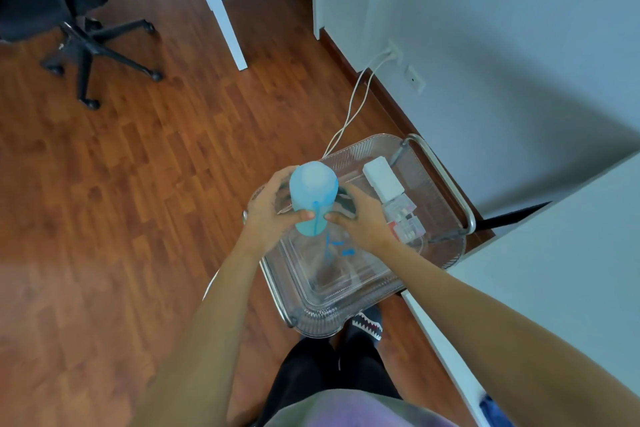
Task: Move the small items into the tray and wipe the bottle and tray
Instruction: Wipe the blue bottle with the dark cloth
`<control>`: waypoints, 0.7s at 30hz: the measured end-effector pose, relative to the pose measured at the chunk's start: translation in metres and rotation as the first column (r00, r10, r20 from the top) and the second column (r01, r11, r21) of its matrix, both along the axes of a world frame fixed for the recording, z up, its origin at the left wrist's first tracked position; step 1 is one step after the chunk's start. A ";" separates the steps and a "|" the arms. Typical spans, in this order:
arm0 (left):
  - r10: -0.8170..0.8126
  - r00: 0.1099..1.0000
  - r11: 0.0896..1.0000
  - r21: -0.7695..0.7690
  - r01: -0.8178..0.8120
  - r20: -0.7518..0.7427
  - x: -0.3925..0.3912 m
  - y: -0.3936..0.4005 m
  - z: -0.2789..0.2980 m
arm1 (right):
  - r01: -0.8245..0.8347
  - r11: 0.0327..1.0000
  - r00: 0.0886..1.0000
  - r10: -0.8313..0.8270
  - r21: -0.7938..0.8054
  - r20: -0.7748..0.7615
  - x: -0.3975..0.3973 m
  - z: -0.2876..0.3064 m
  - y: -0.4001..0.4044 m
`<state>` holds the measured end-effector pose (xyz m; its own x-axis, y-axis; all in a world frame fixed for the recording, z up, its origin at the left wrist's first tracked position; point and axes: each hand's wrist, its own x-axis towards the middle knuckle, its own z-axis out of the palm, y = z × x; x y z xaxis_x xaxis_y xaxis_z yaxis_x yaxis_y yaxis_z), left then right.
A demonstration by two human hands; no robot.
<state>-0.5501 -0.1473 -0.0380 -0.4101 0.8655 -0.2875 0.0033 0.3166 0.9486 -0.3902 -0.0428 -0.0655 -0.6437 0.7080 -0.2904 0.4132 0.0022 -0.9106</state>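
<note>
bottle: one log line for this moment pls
left hand: on bottle | right hand: on bottle | bottle: over tray | small items: in tray

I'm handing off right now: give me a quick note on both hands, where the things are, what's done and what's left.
Left hand and right hand: both grip the clear plastic bottle with the pale blue cap, held over the clear ribbed plastic tray.
A dark cloth seems to sit under the right hand; I can't be sure.
Small white and clear boxes lie along the tray's right side.
Done: small items in tray.
Left: wiping of the bottle and tray; progress unclear.
</note>
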 end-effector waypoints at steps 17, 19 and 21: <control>0.146 0.836 0.986 0.141 -0.083 -0.529 0.037 -0.030 0.029 | 0.113 0.987 0.963 -0.137 0.112 0.232 0.030 0.023 -0.032; 0.146 0.775 0.971 0.240 0.007 -0.614 0.058 -0.033 0.034 | 0.195 0.974 0.950 -0.216 0.113 0.226 0.059 0.031 -0.039; 0.066 0.754 0.953 0.265 0.147 -0.654 0.084 -0.035 0.034 | 0.280 0.953 0.929 -0.300 0.117 0.215 0.092 0.038 -0.049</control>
